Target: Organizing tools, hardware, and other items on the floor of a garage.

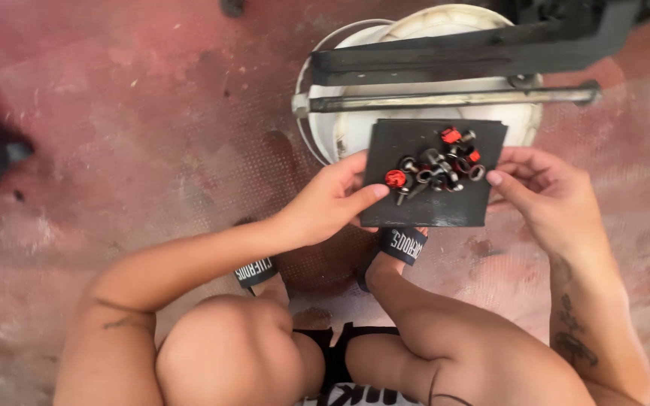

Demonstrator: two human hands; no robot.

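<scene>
Black tray (430, 207) of small fittings (434, 167), gripped by both hands, left (325, 203), right (547, 199); reddish textured floor (129, 128), white bucket (355, 131)

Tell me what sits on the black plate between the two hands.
In the head view, a heap of small bolts and nuts, some red, lies on the black plate between left hand and right hand.

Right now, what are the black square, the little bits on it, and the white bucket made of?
The black square plate, held between the left hand and the right hand, looks like matte plastic or painted metal; I can't tell which. The small bits look like dark metal with some red parts, glinting slightly. The white bucket looks like plastic: smooth and dull, with a thin wire handle.
</scene>
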